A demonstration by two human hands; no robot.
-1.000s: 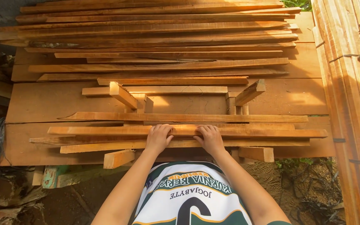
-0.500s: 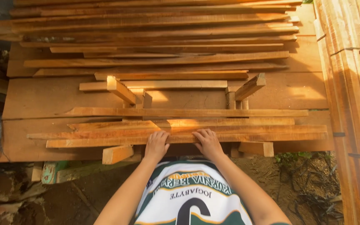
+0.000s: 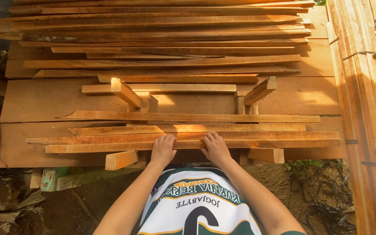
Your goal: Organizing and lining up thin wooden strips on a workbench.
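My left hand [image 3: 162, 149] and my right hand [image 3: 215, 148] rest side by side on the nearest long wooden slat [image 3: 283, 143], fingers curled over its top edge. That slat lies across a wide plank platform [image 3: 35, 102] with two more long slats [image 3: 109, 130] just beyond it and a thinner slat [image 3: 188, 116] further back. A small frame of short wood blocks [image 3: 126, 92] stands upright in the middle of the platform behind the slats.
A deep stack of long slats [image 3: 162, 39] fills the far half of the platform. Bundled planks [image 3: 366, 87] stand along the right side. Short offcuts [image 3: 121, 159] stick out under the near edge. Dirt ground and dark cables lie at the left.
The slat under my hands has been pulled toward me to the platform's near edge. Both hands moved back with it and stay on it.
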